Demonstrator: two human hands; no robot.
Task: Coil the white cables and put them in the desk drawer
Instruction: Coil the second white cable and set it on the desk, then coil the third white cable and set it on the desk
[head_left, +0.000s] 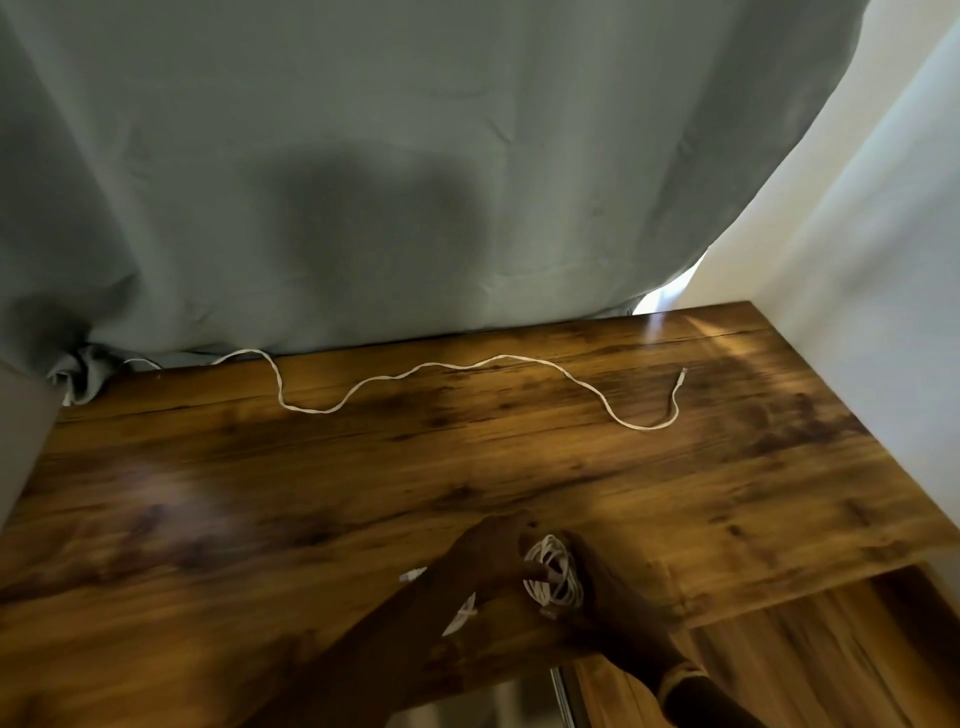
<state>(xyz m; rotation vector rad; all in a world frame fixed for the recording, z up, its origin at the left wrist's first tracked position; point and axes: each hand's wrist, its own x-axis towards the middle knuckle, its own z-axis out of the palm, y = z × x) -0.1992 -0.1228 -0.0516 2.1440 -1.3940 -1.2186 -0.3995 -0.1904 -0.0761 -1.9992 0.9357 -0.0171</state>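
- At the near edge of the desk (260, 519), we are holding a coiled white cable (553, 577) between both hands, just above the wood.
- Our left hand (488, 556) is pinching the coil's left side with its fingers curled into the loops, and a loose tail is hanging below the wrist.
- Our right hand (613, 587) is curling its fingers round the coil's right side.
- Far across the desk, a second white cable (467, 366) is lying uncoiled, with its left end trailing under the grey-green curtain (363, 156).

Loose cable (467, 366) on desk (260, 493), behind coil (553, 577)
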